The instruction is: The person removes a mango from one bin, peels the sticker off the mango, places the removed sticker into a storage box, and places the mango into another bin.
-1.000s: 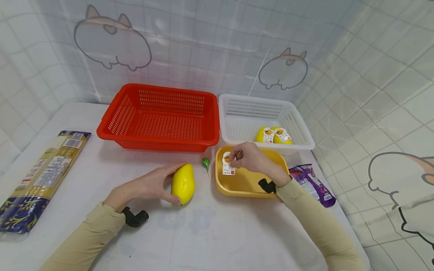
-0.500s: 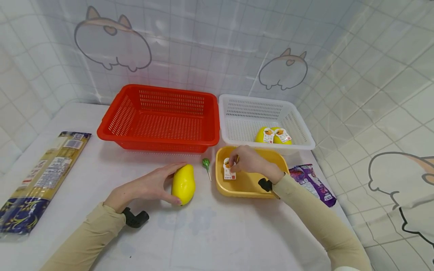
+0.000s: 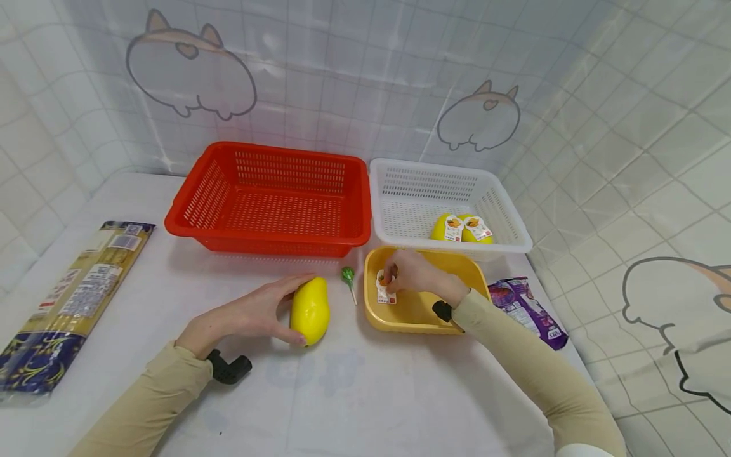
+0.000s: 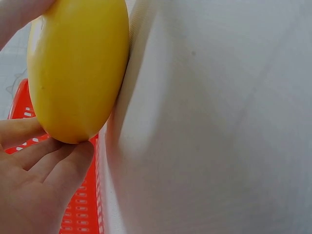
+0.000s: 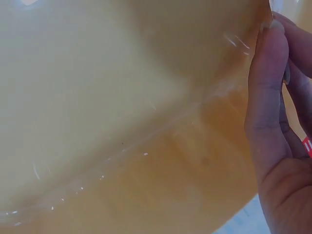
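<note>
A yellow mango (image 3: 309, 310) lies on the white table, and my left hand (image 3: 259, 311) curls round it, thumb and fingers touching its sides; the left wrist view shows the mango (image 4: 78, 68) against my fingers (image 4: 53, 165). My right hand (image 3: 414, 274) is inside the yellow tray (image 3: 425, 311), pinching a small white label tag (image 3: 384, 289) at its left rim. In the right wrist view only the tray's inner wall (image 5: 122, 107) and my fingers (image 5: 268, 97) show. A green lollipop (image 3: 347, 275) lies between the mango and the tray.
A red basket (image 3: 274, 200) stands at the back with a white basket (image 3: 445, 203) to its right, holding two labelled mangoes (image 3: 459, 228). A purple snack packet (image 3: 522, 308) lies right of the tray. A long pasta packet (image 3: 74, 298) lies far left.
My right hand with the label tag has sunk lower into the tray and shifted slightly left. The left hand and mango have stayed put.
</note>
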Tool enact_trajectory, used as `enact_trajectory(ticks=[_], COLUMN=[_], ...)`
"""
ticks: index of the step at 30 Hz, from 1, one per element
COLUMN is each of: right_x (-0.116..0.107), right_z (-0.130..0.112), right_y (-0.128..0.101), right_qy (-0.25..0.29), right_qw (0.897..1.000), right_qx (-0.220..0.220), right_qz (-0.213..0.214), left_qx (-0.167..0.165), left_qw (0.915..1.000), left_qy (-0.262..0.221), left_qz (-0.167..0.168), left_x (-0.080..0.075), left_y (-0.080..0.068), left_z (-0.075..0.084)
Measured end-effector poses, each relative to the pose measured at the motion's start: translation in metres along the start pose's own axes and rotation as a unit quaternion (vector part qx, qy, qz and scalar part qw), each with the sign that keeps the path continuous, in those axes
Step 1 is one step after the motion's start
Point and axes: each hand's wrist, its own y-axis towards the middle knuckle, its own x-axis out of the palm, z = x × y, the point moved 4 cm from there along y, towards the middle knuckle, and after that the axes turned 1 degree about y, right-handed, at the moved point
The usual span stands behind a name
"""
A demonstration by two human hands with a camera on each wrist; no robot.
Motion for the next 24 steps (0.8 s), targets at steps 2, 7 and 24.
enact_trajectory(ticks=[2, 7, 24], right_x=[0.0013, 0.0036, 0.0026], right_z=[0.0011, 0.0028, 0.0068], right_y=[0.0012, 0.0026, -0.0039], right_qy=[-0.007, -0.01, -0.026], right_qw=[1.0, 1.0, 0.999], right_qx=[-0.005, -0.006, -0.025], right_qz=[0.002, -0.002, -0.015], left_qx=[0.001, 0.0, -0.007], left_qw=[1.0, 1.0, 1.0], left_qy=[0.0, 0.004, 0.002], left_qz=[0.0, 0.001, 0.0], left_x=[-0.0001, -0.0001, 0.0006], left_y=[0.0002, 0.0006, -0.0001], left_z=[0.0002, -0.0003, 0.0001])
